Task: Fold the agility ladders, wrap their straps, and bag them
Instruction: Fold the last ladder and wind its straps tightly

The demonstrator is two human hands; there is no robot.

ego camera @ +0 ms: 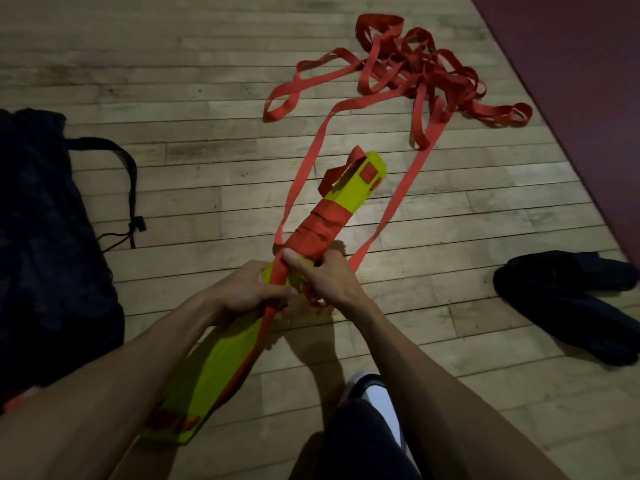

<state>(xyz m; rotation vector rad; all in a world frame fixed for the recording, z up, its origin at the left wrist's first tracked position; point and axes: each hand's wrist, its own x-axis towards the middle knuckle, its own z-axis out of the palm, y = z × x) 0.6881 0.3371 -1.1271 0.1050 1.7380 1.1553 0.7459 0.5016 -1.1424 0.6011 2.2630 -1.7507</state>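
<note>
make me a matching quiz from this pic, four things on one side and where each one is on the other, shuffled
Things:
1. stack of yellow-green plastic ladder rungs
2. loose red webbing strap pile
3. black drawstring bag
4. dark cloth bundle

Places:
A. floor, far left
B. floor, far right
C. floor, top, beside the maroon mat
D. gripped by the left hand and right hand

Pairs: 1-D, 2-C, 3-A, 4-B

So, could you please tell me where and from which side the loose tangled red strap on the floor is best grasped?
Probably pinch the red strap on its straight flat runs just beyond the yellow-green rung stack, coming from above; the far heap is knotted loops and would likely snag.
</note>
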